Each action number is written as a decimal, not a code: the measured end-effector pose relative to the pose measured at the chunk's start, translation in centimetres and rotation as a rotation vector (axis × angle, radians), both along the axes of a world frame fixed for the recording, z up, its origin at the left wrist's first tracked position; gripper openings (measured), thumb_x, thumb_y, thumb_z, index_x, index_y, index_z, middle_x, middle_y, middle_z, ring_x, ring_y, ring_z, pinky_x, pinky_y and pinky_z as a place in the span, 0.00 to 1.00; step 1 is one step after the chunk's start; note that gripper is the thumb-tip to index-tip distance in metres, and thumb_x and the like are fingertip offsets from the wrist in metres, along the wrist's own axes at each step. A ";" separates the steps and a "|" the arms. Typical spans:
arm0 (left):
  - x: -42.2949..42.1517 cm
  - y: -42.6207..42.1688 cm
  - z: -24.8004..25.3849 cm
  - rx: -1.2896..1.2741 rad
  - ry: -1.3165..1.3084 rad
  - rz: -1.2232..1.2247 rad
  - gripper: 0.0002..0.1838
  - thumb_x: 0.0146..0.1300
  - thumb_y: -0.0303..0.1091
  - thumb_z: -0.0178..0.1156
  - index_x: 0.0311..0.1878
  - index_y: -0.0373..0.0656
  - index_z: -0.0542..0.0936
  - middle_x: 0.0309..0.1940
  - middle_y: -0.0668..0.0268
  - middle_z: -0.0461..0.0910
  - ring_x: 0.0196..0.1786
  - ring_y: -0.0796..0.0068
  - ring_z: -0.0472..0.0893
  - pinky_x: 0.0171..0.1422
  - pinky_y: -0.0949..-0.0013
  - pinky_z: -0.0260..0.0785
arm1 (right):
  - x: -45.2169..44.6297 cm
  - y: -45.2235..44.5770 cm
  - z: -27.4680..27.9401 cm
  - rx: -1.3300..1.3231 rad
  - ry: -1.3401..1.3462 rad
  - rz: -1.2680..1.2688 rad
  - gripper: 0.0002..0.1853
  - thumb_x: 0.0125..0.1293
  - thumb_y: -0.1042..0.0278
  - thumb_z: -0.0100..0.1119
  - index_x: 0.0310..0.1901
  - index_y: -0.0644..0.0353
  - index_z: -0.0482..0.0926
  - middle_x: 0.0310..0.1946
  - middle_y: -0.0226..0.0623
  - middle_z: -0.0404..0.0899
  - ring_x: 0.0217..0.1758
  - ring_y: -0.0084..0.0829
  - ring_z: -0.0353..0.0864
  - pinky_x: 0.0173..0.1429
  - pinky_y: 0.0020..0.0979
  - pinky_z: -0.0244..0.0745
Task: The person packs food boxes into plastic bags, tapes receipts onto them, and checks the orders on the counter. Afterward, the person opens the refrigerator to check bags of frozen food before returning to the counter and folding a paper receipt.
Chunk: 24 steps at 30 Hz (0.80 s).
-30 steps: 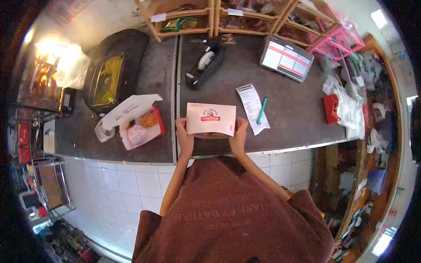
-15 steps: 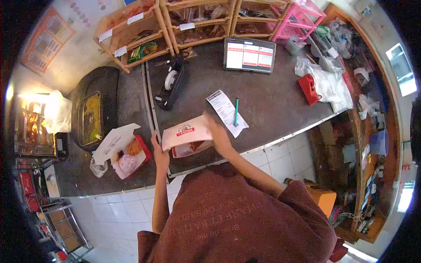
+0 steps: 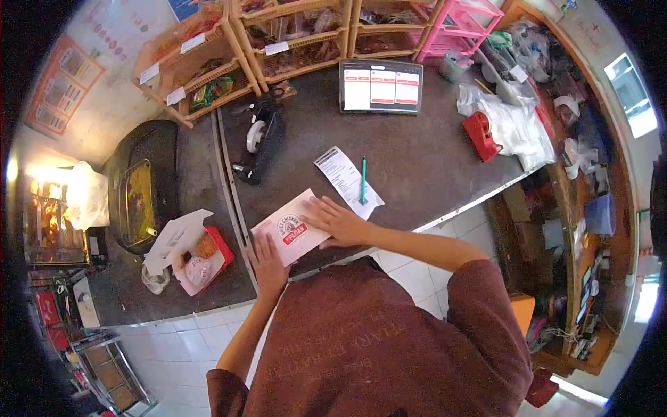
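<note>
A white cardboard food box (image 3: 286, 233) with a round chicken logo lies closed near the counter's front edge. My left hand (image 3: 268, 263) rests on its left front side, fingers stretched out. Across the right part of the lid lies my right hand (image 3: 340, 221), palm down with fingers spread. To the left stands a second food box (image 3: 208, 267) with its lid up; fried chicken (image 3: 206, 247) and a wrapped white bundle (image 3: 201, 270) show inside. Behind the closed box are a printed receipt (image 3: 338, 171) and a green pen (image 3: 363, 179).
A tablet (image 3: 381, 87) stands at the back, before wicker shelves (image 3: 299, 52). A black tape dispenser (image 3: 256, 142) lies left of centre. On the right are a red tape dispenser (image 3: 481, 135) and white plastic bags (image 3: 517, 132). A black container (image 3: 142, 187) stands at left.
The near box's lid, raised half a second ago with food showing beneath, is now down. Both hands have come onto the box and lie flat. The view has shifted slightly.
</note>
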<state>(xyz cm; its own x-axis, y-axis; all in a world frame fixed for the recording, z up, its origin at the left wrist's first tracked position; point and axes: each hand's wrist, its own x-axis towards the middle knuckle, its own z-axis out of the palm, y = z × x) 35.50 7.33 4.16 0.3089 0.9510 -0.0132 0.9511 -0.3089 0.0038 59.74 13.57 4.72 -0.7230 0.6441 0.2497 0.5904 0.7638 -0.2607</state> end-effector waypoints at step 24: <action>5.2 0.1 -3.5 0.235 -0.153 0.042 0.26 0.52 0.40 0.58 0.57 0.62 0.68 0.61 0.45 0.56 0.62 0.47 0.59 0.62 0.52 0.54 | 17.2 17.5 -5.8 0.123 0.223 -1.101 0.31 0.55 0.69 0.53 0.62 0.44 0.58 0.34 0.48 0.67 0.36 0.45 0.69 0.37 0.41 0.69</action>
